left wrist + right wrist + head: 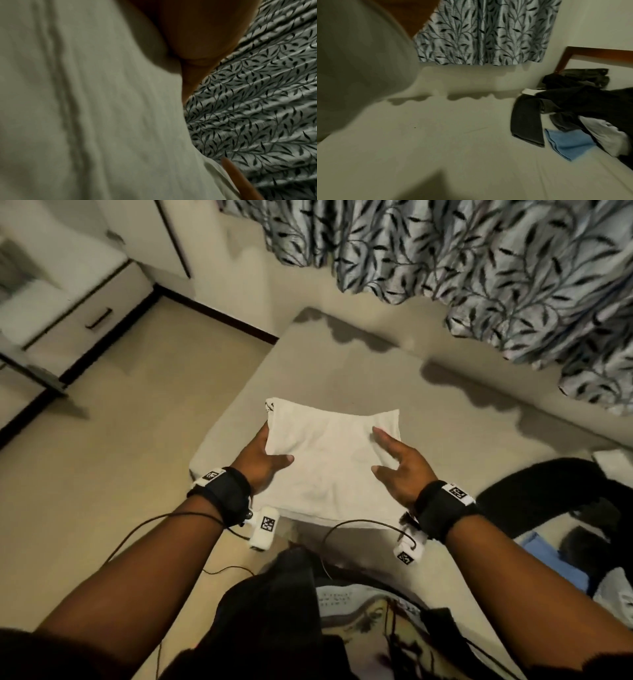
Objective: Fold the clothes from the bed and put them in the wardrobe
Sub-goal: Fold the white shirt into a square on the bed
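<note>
I hold a folded white garment [329,460] over the near corner of the bed [342,364]. My left hand [263,460] grips its left edge, thumb on top and fingers underneath. My right hand [394,463] holds the right edge with thumb and forefinger laid on top; its other fingers are hidden at the edge. In the left wrist view the white garment [85,108] fills the frame beside my palm. In the right wrist view the white garment [359,60] bulges at the upper left above the sheet. The wardrobe is not identifiable here.
A heap of dark clothes [582,97], a blue cloth [570,143] and a pale garment [604,134] lie on the right of the bed. A leaf-patterned curtain [462,251] hangs behind. White drawers [82,302] stand at the left across beige floor [120,440].
</note>
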The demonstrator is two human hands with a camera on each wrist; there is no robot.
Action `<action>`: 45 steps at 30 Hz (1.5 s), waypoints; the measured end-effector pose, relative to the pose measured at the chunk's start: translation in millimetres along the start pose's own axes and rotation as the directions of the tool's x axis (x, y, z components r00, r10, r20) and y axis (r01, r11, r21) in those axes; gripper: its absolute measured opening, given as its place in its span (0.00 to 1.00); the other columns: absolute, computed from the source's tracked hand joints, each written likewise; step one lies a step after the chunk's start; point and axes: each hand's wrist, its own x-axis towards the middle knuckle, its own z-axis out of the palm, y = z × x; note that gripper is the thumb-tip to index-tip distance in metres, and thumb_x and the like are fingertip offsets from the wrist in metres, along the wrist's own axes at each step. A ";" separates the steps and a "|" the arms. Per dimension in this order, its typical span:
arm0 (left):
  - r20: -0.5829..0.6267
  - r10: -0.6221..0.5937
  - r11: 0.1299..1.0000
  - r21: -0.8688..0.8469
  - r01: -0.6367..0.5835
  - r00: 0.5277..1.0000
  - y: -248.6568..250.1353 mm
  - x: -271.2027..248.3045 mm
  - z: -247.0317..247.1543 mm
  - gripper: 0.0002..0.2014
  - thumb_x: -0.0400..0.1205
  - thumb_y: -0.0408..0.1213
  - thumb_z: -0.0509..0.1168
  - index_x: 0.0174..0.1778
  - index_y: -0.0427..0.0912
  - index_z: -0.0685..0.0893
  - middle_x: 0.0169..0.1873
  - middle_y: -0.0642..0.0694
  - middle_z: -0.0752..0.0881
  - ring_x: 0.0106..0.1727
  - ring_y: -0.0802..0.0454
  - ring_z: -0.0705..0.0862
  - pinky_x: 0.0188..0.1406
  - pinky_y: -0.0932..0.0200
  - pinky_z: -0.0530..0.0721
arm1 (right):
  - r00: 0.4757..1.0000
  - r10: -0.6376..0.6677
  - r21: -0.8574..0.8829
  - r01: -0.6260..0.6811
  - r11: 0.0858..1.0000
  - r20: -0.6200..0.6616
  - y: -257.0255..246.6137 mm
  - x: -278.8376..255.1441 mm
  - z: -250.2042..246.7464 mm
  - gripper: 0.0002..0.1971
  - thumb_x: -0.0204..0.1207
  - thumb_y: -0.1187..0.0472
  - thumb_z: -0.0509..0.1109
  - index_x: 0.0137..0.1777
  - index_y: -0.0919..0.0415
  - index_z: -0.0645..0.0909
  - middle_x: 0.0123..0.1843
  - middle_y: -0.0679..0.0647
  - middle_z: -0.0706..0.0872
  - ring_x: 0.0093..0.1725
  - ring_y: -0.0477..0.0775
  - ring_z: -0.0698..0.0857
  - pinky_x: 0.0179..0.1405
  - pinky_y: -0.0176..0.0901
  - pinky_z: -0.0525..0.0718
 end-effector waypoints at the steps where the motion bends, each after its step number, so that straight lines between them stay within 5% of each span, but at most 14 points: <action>1: -0.037 0.007 1.000 -0.021 -0.008 0.999 1.7 -5.7 -9.0 0.40 0.73 0.21 0.74 0.76 0.60 0.71 0.67 0.57 0.86 0.68 0.56 0.85 0.68 0.55 0.81 | 0.999 -0.017 0.009 0.017 1.000 0.028 -9.3 8.0 4.1 0.32 0.81 0.69 0.72 0.81 0.42 0.74 0.75 0.34 0.80 0.74 0.26 0.73 0.80 0.32 0.66; 5: -0.212 0.005 0.993 -0.114 -0.029 0.977 -0.1 -35.4 -33.3 0.40 0.70 0.25 0.74 0.78 0.54 0.74 0.68 0.47 0.87 0.70 0.43 0.85 0.71 0.43 0.81 | 0.989 -0.061 -0.012 0.063 0.998 0.135 -38.2 33.9 16.2 0.21 0.80 0.66 0.73 0.68 0.43 0.86 0.67 0.33 0.85 0.67 0.25 0.78 0.70 0.20 0.71; 9: -0.350 0.009 0.985 -0.157 -0.068 0.937 4.0 -64.7 -49.9 0.41 0.69 0.25 0.73 0.81 0.42 0.72 0.66 0.41 0.87 0.65 0.40 0.87 0.66 0.42 0.85 | 0.971 -0.100 -0.042 0.111 0.993 0.217 -63.8 51.9 33.8 0.20 0.80 0.63 0.74 0.70 0.44 0.86 0.71 0.37 0.83 0.71 0.34 0.78 0.61 0.14 0.68; 13: -0.397 0.053 0.981 -0.152 -0.122 0.916 11.4 -79.6 -71.2 0.38 0.68 0.24 0.72 0.77 0.42 0.75 0.62 0.43 0.90 0.63 0.41 0.88 0.62 0.47 0.87 | 0.958 -0.133 -0.054 0.151 0.987 0.255 -82.1 56.8 54.0 0.22 0.80 0.61 0.74 0.73 0.45 0.84 0.73 0.36 0.82 0.74 0.35 0.74 0.76 0.32 0.67; 20: -0.404 0.168 0.957 -0.153 -0.248 0.899 27.9 -89.2 -116.2 0.36 0.69 0.21 0.71 0.72 0.50 0.79 0.64 0.43 0.89 0.62 0.44 0.88 0.63 0.48 0.86 | 0.935 -0.088 -0.020 0.101 0.995 0.344 -128.2 78.4 86.0 0.23 0.71 0.55 0.73 0.65 0.31 0.84 0.74 0.37 0.81 0.61 0.42 0.82 0.73 0.48 0.75; 22: -0.414 0.192 0.949 -0.153 -0.276 0.890 31.9 -90.7 -140.1 0.35 0.69 0.21 0.71 0.72 0.50 0.79 0.63 0.44 0.89 0.61 0.46 0.89 0.61 0.51 0.87 | 0.931 -0.109 -0.015 0.122 0.992 0.349 -151.5 89.9 101.8 0.23 0.73 0.59 0.73 0.67 0.36 0.85 0.75 0.39 0.81 0.65 0.40 0.80 0.77 0.49 0.74; 25: -0.454 0.203 0.938 -0.165 -0.306 0.867 36.5 -94.7 -186.9 0.37 0.68 0.23 0.72 0.75 0.48 0.77 0.64 0.44 0.89 0.61 0.46 0.89 0.57 0.54 0.88 | 0.917 -0.143 -0.060 0.177 0.982 0.373 -187.5 112.9 136.3 0.25 0.78 0.66 0.72 0.74 0.50 0.82 0.76 0.40 0.80 0.77 0.37 0.74 0.82 0.45 0.70; 29: -0.483 0.214 0.935 -0.151 -0.321 0.849 47.8 -105.3 -275.9 0.37 0.69 0.27 0.74 0.76 0.46 0.76 0.63 0.43 0.89 0.60 0.45 0.89 0.52 0.56 0.89 | 0.894 -0.169 -0.085 0.223 0.971 0.415 -240.2 149.8 206.0 0.25 0.80 0.67 0.72 0.76 0.50 0.81 0.77 0.41 0.79 0.77 0.39 0.75 0.80 0.44 0.73; 33: -0.485 0.194 0.956 -0.102 -0.275 0.853 63.3 -127.0 -366.6 0.43 0.64 0.38 0.80 0.77 0.50 0.74 0.64 0.43 0.89 0.65 0.39 0.87 0.63 0.41 0.86 | 0.870 -0.214 -0.072 0.273 0.959 0.443 -295.3 175.6 279.7 0.25 0.80 0.71 0.72 0.76 0.55 0.80 0.77 0.44 0.79 0.75 0.38 0.75 0.82 0.42 0.69; 37: -0.500 0.196 0.968 -0.038 -0.248 0.843 88.2 -155.4 -448.4 0.50 0.63 0.41 0.82 0.83 0.51 0.69 0.66 0.45 0.88 0.66 0.40 0.87 0.64 0.39 0.86 | 0.853 -0.228 -0.067 0.292 0.954 0.470 -356.4 196.5 346.3 0.26 0.79 0.72 0.72 0.76 0.55 0.80 0.74 0.42 0.80 0.75 0.38 0.75 0.82 0.42 0.68; 42: -0.555 0.255 0.948 -0.018 -0.318 0.792 115.1 -173.3 -520.2 0.43 0.74 0.24 0.79 0.82 0.49 0.69 0.65 0.44 0.88 0.62 0.45 0.89 0.53 0.55 0.90 | 0.792 -0.305 -0.118 0.424 0.898 0.530 -432.3 231.7 404.9 0.27 0.78 0.72 0.74 0.76 0.54 0.81 0.73 0.41 0.80 0.76 0.42 0.75 0.83 0.46 0.67; 45: -0.622 0.269 0.935 -0.014 -0.354 0.735 128.0 -170.9 -551.7 0.41 0.75 0.24 0.78 0.82 0.51 0.70 0.63 0.48 0.89 0.62 0.49 0.90 0.54 0.57 0.89 | 0.765 -0.343 -0.123 0.477 0.870 0.545 -476.4 253.7 432.6 0.27 0.78 0.72 0.74 0.76 0.55 0.81 0.74 0.43 0.81 0.75 0.42 0.76 0.83 0.45 0.68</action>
